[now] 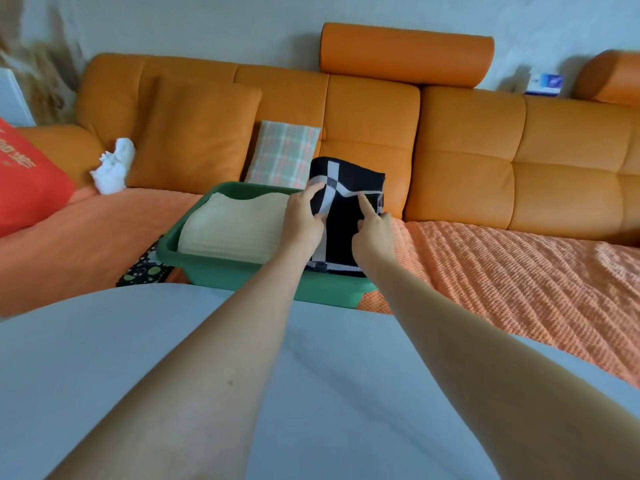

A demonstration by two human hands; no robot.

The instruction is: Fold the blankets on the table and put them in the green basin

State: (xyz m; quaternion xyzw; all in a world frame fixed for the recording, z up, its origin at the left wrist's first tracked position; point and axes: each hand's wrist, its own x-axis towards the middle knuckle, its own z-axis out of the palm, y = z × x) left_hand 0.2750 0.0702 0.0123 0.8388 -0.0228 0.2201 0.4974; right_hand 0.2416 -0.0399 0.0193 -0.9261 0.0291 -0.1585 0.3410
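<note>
Along the back wall, sofa (467,133): one, orange, with a ribbed orange cover on its seat.
Table (104,341): one, pale grey, nearest the camera; both bare forearms reach across it.
Green basin (242,275): one, on the sofa seat just beyond the table edge.
Blankets: two, both in the basin.
Cream blanket (235,226): folded flat and ribbed, it fills the basin's left part.
Black blanket (349,216): folded, with white stripes that cross; it stands in the basin's right end and its top rises above the rim.
Cushions: two, leaning on the sofa back; an orange cushion (194,133) and a smaller plaid cushion (284,154).
Left hand (304,216): fingers curled over the black blanket's left edge, gripping it at a white stripe.
Right hand (374,230): forefinger straight, its tip on a white stripe; the other fingers are curled, and I cannot tell whether they hold cloth.
White cloth (114,166): one, crumpled, left of the orange cushion.
</note>
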